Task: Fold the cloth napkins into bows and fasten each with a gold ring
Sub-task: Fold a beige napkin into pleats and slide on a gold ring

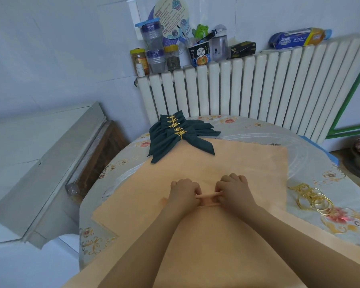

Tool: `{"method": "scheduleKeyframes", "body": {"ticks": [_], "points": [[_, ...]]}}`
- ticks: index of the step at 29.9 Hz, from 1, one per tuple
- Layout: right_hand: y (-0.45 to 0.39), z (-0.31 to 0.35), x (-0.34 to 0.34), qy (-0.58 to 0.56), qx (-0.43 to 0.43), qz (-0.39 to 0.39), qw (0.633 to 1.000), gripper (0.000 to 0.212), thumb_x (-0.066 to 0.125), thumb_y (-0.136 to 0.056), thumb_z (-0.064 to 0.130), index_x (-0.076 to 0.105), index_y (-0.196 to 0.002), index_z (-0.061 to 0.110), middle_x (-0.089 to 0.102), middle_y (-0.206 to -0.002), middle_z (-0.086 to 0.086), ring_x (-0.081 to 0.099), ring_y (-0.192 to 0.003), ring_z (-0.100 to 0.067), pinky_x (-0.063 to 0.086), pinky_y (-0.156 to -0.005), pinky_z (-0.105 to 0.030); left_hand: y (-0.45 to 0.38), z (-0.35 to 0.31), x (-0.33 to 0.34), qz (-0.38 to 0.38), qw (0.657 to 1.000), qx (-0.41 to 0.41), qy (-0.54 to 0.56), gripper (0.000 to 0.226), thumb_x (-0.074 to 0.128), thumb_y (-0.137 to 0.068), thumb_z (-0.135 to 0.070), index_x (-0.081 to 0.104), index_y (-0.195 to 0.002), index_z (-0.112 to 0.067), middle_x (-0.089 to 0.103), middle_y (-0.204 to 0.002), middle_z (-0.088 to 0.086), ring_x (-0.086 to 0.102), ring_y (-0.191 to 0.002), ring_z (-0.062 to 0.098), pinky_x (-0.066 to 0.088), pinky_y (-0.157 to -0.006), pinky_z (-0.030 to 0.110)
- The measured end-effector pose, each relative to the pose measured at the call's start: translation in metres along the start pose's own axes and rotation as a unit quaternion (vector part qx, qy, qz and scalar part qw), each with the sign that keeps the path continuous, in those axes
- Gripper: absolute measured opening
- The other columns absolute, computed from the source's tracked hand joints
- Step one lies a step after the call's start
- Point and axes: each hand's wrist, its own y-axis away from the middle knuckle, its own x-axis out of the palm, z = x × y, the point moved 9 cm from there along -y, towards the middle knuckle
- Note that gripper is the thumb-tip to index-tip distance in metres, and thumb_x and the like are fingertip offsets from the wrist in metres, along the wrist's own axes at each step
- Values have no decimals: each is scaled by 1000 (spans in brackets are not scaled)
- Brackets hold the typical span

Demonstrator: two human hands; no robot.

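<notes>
Head view shows our left hand [183, 193] and right hand [234, 191] pinching a narrow pleat in the orange napkin [227, 161] mid-table; we should keep the pleat straight and even, fingers close

White tiled wall [50, 48] at twelve o'clock, white radiator [247, 86] against it; grey cabinet [35, 163] at nine o'clock; round table with floral tablecloth [258, 129] at centre.
</notes>
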Motion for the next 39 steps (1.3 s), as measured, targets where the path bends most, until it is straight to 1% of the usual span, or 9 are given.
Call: {"method": "scheduleKeyframes", "body": {"ticks": [4,8,19,23,28,32,34,36,39], "points": [[18,5,-13,-33,-34,-45,998,11,62,-84,25,68,-90,19,67,-93,2,54,-97,-23,25,-73,-27,21,-4,-5,-63,996,38,49,10,57,-82,-13,62,-85,-21,54,-89,-6,52,-94,17,30,-84,27],[34,6,-9,-10,-42,20,999,16,56,-87,32,64,-98,25,65,-101,9,51,-99,-14,31,-74,-25,42,-3,5,-30,996,49,62,20,51,-78,-3,60,-86,-19,60,-92,-2,53,-91,18,36,-82,28],[51,-11,2,-152,40,57,986,27,57,-89,41,72,-87,19,53,-83,13,48,-89,-12,37,-77,-25,55,16,21,-14,982,-21,188,21,64,-87,-32,69,-80,-12,53,-86,-2,55,-86,15,39,-73,22],[49,-10,3,-97,63,47,992,23,66,-80,44,67,-96,26,55,-102,7,47,-106,-16,33,-82,-25,52,16,23,-31,979,-55,191,19,80,-71,-34,70,-76,-19,52,-90,-4,53,-90,14,41,-79,24],[50,-9,7,-30,74,62,995,44,58,-84,48,50,-126,36,50,-128,9,35,-123,-18,25,-98,-34,45,15,20,-24,991,-93,96,40,77,-69,-42,58,-101,-26,54,-105,-8,45,-106,13,28,-90,31],[48,3,-4,18,40,33,999,28,60,-83,44,64,-107,29,57,-110,6,42,-112,-19,23,-93,-31,49,0,14,-8,995,-49,82,32,76,-72,-39,63,-99,-29,50,-90,-10,47,-99,13,24,-82,29],[52,9,-15,38,9,-26,999,22,78,-66,39,69,-83,27,61,-88,6,54,-93,-19,25,-82,-30,52,-8,9,-35,998,-18,42,21,72,-75,-38,67,-93,-28,48,-90,-9,46,-100,13,22,-83,29],[61,15,-20,41,-22,-58,997,30,88,-42,30,62,-58,29,58,-62,9,57,-66,-17,25,-69,-29,63,-12,3,-78,996,10,37,13,67,-79,-32,66,-90,-25,45,-89,-10,46,-101,14,20,-80,28],[77,19,-31,14,-46,-98,994,23,79,-46,26,58,-54,28,55,-52,9,54,-56,-15,29,-60,-24,80,-14,4,-111,992,40,46,10,61,-81,-21,65,-89,-22,46,-87,-13,49,-100,14,17,-76,27]]}}
